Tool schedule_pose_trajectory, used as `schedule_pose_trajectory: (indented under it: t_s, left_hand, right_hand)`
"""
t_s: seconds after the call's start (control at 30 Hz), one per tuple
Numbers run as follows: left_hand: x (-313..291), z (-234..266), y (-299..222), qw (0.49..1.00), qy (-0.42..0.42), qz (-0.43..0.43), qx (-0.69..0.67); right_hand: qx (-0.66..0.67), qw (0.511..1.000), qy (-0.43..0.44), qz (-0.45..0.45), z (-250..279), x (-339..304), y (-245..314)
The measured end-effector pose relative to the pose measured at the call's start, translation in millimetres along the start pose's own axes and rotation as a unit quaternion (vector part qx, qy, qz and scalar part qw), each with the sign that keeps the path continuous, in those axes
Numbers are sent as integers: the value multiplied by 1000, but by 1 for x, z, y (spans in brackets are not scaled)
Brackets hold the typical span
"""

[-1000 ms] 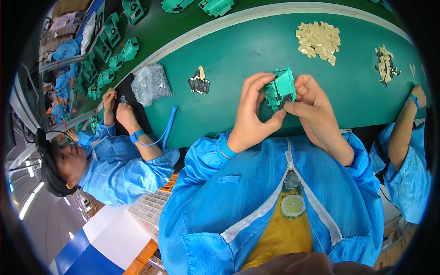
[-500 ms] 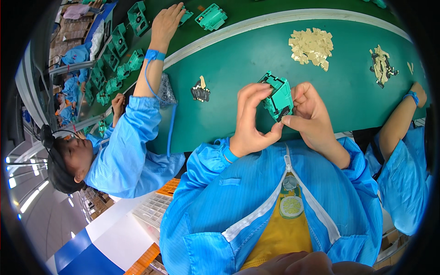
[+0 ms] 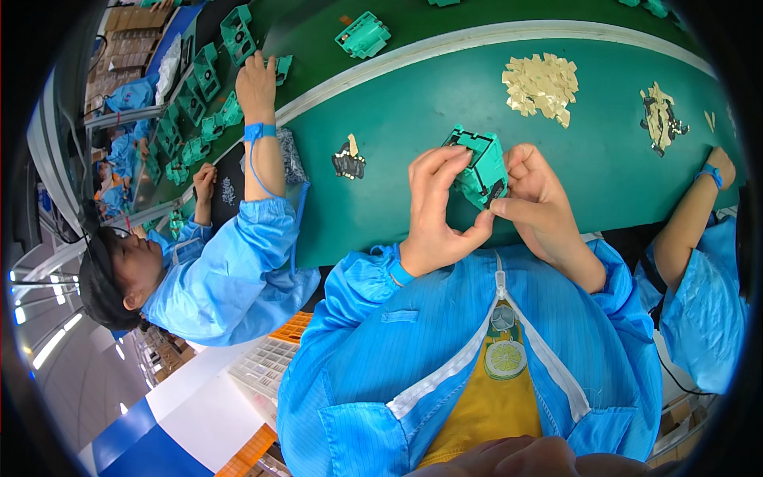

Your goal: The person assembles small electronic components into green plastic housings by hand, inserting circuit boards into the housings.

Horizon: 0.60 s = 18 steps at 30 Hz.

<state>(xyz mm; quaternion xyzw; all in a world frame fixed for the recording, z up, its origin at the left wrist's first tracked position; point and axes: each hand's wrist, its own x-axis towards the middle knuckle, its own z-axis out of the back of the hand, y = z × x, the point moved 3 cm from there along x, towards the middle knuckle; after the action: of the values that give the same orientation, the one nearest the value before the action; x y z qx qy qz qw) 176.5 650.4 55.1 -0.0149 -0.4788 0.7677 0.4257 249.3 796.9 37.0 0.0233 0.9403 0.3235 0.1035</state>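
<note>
A green plastic housing (image 3: 487,164) with black edging is held tilted in front of my chest, above the table. My left hand (image 3: 435,208) grips it from the left, fingers over its upper edge and thumb low down. On the right, my right hand (image 3: 547,213) is closed against the housing, fingers curled and partly hidden. Its thumb presses beside a small black piece (image 3: 497,191) at the housing's lower corner. Beyond my hands lies a pile of cream-coloured paper tabs (image 3: 540,87). A small heap of black pieces (image 3: 348,162) sits to the left.
Another heap of black and cream pieces (image 3: 661,119) lies at the right, near a co-worker's hand (image 3: 722,165). At left, another co-worker's hand (image 3: 256,86) reaches over a conveyor (image 3: 314,60) carrying green housings (image 3: 362,35). A pale raised rail (image 3: 445,46) separates belt and table (image 3: 421,95).
My hands stay almost still, with the housing turned slightly. The left co-worker's arm has drawn back to the left, and the housings on the belt have shifted slightly.
</note>
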Motion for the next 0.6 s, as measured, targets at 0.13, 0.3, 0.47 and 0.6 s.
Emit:
schedule_pose_trajectory:
  t_s: [0.13,0.3,0.47,0.6]
  left_hand:
    - [6,4,-3,1000,5,-12,-8]
    - [7,2,6,997,-13,36,-71]
    - [21,12,10,997,-1,-12,77]
    - [25,20,11,996,-41,-37,69]
  right_hand:
    - [32,999,-15,-4,2,4,0]
    - [-25,997,-67,12,12,11,-4]
    - [-313,943,-69,86,-3,21,3]
    - [-261,959,-106,34,7,45,21]
